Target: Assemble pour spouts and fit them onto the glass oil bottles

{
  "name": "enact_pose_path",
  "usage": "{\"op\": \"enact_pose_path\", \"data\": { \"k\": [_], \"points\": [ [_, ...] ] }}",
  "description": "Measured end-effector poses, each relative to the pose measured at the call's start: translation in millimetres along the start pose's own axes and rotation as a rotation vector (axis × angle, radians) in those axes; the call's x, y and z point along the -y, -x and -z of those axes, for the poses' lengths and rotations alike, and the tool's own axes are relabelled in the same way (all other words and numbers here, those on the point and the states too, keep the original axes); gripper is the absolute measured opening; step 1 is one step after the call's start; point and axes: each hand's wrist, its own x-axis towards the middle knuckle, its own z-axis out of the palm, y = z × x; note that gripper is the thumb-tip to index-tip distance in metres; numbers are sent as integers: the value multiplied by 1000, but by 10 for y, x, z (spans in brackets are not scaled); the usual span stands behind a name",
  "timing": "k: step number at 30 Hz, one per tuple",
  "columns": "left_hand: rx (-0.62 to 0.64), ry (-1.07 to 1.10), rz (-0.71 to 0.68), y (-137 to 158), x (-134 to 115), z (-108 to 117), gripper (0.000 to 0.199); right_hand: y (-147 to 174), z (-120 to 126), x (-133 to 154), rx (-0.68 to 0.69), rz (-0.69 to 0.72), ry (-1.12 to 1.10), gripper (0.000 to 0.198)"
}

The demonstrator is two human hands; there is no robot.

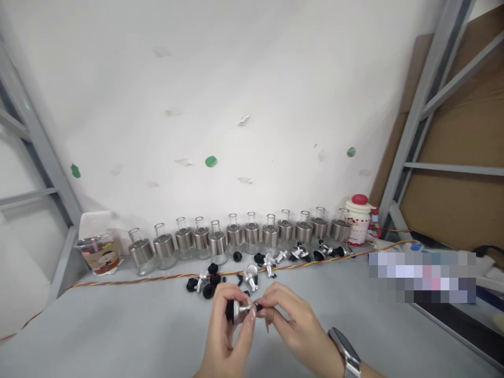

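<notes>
My left hand (pixel 228 331) is closed around a silver bottle pourer (pixel 240 311) with a black stopper at its left end. At the tip of its spout, the thumb and fingers of my right hand (pixel 291 320) pinch a small black cap (pixel 258 306). Whether the cap sits on the spout or just touches it is hidden by the fingers. Just beyond my hands, more silver pourers (pixel 251 275) and black stoppers (pixel 208 291) lie loose. Behind them stands a row of several glass bottles (pixel 218 244) with steel collars and open necks.
A red and yellow twisted wire (pixel 157 280) crosses the grey table (pixel 118 325). At the back left stands a plastic tub (pixel 98 254), at the back right a cream jar (pixel 359 220) with a red lid. A blurred-out item (pixel 423 277) lies on the right. Metal posts flank the white wall.
</notes>
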Motion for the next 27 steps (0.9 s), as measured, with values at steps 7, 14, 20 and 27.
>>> {"op": "enact_pose_path", "data": {
  "k": [7, 14, 20, 27],
  "points": [
    [16, -244, -253, -5, -38, -27, 10, -4, 31, 16, -12, 155, 69, 19],
    [99, -460, -467, -32, -37, 79, 20, 22, 66, 64, 24, 217, 162, 20],
    [227, -548, -549, -79, -43, 164, 30, 22, 56, 35, 42, 196, 157, 17],
    [69, -251, -165, -49, -59, 66, 6, 29, 23, 10, 64, 138, 159, 11]
  ]
}}
